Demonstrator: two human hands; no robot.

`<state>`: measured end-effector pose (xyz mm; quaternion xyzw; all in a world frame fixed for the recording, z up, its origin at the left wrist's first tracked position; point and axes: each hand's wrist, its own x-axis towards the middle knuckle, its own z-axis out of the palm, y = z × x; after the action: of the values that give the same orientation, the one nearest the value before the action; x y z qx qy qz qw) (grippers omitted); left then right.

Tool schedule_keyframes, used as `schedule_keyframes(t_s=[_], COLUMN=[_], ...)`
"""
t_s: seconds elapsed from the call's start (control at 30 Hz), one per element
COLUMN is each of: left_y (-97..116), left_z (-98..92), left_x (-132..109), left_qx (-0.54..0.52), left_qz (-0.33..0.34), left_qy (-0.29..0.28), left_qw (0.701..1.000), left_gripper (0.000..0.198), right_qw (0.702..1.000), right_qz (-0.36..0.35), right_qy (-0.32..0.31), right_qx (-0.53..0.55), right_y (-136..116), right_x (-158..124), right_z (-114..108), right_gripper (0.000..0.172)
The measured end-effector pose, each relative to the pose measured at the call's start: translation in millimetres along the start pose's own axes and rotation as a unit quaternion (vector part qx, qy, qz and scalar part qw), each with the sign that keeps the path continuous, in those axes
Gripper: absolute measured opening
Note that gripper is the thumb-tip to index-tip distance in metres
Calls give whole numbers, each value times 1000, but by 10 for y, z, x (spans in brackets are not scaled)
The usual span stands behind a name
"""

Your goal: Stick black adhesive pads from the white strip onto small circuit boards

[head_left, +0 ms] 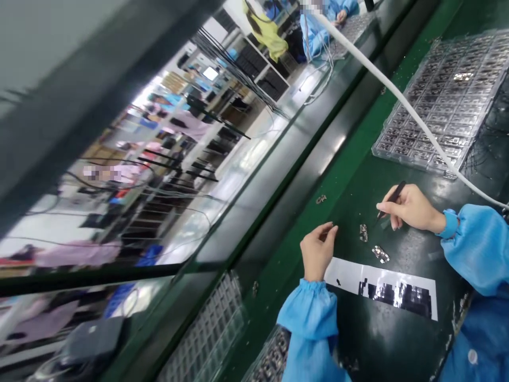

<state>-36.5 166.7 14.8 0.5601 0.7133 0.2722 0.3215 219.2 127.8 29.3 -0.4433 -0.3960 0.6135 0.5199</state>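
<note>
On the green desk (369,339) lies a white sheet (345,269) carrying a block of black stickers (413,300), with 1 small black piece apart near its left end. Far above the sheet and to its right sits a large clear tray (409,163), its many compartments holding small metal parts; a white cable (401,98) crosses in front of it. Below and left of the sheet, a second tray (265,347), partly out of view, also holds metal parts. Farther left is a pale gridded tray (207,329), its contents too blurred to tell.

Just above the sheet are 2 loose metal parts (380,254). Above them and to the right, the right hand (409,207) has its fingers clamped on a thin black tool (395,194), tip pointing down. At the sheet's left end, the left hand (318,250) has thumb and first finger together; whether they pinch anything, I cannot tell.
</note>
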Motion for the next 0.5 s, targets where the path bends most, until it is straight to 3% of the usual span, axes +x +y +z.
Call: schedule_keyframes(t_s=[0.13, 0.27, 0.37, 0.5], left_y=[-27, -60, -100, -123], left_z=[-158, -166, -184, -239], left_x=[631, 1158, 1336, 1348], left_qx=[45, 39, 27, 0], left_qz=[30, 20, -4, -29], left_qy=[45, 22, -6, -6], left_qw=[998, 999, 1000, 1000], left_gripper=[19, 22, 18, 24], right_qw=[1000, 999, 997, 996], right_qz=[17, 40, 58, 57], right_qy=[-7, -14, -13, -19], right_qx=[8, 29, 51, 66], right_y=[55, 71, 48, 24], right_x=[12, 20, 22, 21], right_z=[25, 70, 95, 100], right_gripper=[31, 32, 34, 33])
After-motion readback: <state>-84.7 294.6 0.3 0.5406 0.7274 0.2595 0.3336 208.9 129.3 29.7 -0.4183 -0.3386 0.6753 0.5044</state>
